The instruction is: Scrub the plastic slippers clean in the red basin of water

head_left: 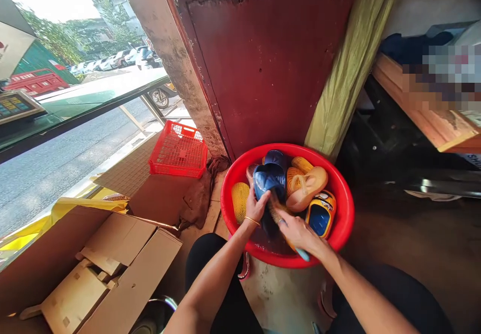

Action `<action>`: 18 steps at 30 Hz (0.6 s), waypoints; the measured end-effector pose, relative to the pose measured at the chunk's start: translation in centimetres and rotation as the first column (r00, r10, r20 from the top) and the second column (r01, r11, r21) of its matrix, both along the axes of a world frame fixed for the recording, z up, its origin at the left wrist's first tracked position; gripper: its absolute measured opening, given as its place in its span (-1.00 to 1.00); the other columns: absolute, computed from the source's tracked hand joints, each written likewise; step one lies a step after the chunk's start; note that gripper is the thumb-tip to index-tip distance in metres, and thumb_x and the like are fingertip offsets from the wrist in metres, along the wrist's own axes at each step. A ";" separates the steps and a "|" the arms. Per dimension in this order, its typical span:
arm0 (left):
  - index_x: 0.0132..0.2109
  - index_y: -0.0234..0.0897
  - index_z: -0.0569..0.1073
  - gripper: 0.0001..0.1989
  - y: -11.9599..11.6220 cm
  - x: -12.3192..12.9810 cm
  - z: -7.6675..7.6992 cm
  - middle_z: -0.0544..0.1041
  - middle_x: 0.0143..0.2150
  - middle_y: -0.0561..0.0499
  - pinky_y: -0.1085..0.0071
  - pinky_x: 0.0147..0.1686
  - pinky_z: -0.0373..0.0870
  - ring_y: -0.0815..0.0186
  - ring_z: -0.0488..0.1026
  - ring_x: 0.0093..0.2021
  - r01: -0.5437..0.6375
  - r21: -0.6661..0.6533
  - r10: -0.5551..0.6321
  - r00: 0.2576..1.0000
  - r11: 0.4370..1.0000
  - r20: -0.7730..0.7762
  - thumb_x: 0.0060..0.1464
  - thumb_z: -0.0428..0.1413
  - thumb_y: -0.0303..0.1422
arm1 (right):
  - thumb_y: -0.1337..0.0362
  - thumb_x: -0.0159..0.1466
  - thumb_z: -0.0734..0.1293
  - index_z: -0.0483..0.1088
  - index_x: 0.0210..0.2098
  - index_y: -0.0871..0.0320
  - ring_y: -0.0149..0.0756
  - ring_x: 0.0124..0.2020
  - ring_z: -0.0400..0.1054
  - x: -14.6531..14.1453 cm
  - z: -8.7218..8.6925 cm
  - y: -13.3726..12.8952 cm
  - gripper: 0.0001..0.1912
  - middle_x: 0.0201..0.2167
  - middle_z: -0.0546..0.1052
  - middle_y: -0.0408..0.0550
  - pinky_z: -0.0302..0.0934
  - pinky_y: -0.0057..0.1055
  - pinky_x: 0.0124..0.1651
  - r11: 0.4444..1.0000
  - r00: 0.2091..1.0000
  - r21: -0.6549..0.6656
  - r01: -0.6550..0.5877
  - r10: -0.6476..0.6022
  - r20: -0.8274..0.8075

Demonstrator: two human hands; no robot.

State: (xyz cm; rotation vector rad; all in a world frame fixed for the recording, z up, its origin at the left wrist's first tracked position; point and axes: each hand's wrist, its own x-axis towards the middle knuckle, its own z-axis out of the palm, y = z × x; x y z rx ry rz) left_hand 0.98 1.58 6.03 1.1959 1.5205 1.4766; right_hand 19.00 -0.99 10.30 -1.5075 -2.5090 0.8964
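Observation:
A wide red basin (343, 208) with water in it stands on the floor between my knees. My left hand (257, 207) grips a dark blue slipper (267, 179) above the basin. In my right hand (300, 233) is a brush whose light blue handle end (302, 255) sticks out below the palm. Its bristles, blurred by motion, are against or close to the slipper. More footwear lies in the basin: a beige slipper (313, 183), a yellow slipper with a blue insole (321, 216), a yellow woven one (240, 198) and another dark blue one (276, 157).
A red plastic crate (180, 151) sits left of the basin beside a brown cloth (199, 198). An open cardboard box (128, 274) is at lower left. Behind the basin are a dark red door (263, 73) and a pale green curtain (345, 73). A wooden tabletop (421, 108) juts in at right.

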 end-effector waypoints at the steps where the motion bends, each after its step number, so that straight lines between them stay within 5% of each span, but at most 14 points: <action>1: 0.17 -0.29 0.37 -0.44 0.6 -0.8 -0.1 0.53 0.08 -0.14 0.28 0.09 0.41 0.17 0.49 0.06 -0.044 -0.025 0.044 0.999 0.999 0.007 0.13 0.16 -0.06 | 0.27 0.36 0.12 0.15 0.39 0.00 -0.15 -0.15 0.56 0.0 0.3 -1.1 -0.40 -0.14 0.65 0.03 0.27 -0.40 -0.18 0.997 0.998 -0.040 -0.068 0.068 0.000; 5: 0.15 -0.30 0.39 -0.44 1.9 -2.7 -0.7 0.54 0.09 -0.15 0.30 0.07 0.43 0.17 0.49 0.08 -0.084 -0.058 0.086 0.996 0.995 0.038 0.12 0.17 -0.06 | 0.29 0.31 0.13 0.18 0.38 -0.02 -0.17 -0.16 0.55 1.3 2.1 -3.4 -0.37 -0.12 0.65 -0.01 0.26 -0.39 -0.14 0.976 0.985 -0.131 -0.173 0.171 -0.031; 10: 0.25 -0.30 0.30 -0.35 2.1 -2.5 -1.9 0.49 0.16 -0.17 0.31 0.08 0.42 0.19 0.46 0.14 -0.094 -0.135 0.106 0.990 0.986 0.089 0.16 0.12 0.00 | 0.26 0.26 0.18 0.30 0.31 -0.07 -0.23 -0.16 0.53 3.8 3.7 -2.3 -0.38 -0.02 0.62 -0.11 0.29 -0.41 -0.11 0.940 0.972 -0.264 -0.217 0.185 -0.142; 18: 0.10 -0.31 0.38 -0.39 2.3 -1.8 -5.6 0.53 0.03 -0.16 0.25 0.11 0.35 0.15 0.47 0.05 -0.105 -0.128 0.127 0.977 0.986 0.174 -0.03 0.30 -0.11 | 0.29 0.28 0.16 0.26 0.33 -0.05 -0.07 -0.03 0.50 3.2 0.5 -1.8 -0.39 0.01 0.60 0.02 0.25 -0.25 -0.01 0.962 0.976 -0.191 -0.195 0.209 0.053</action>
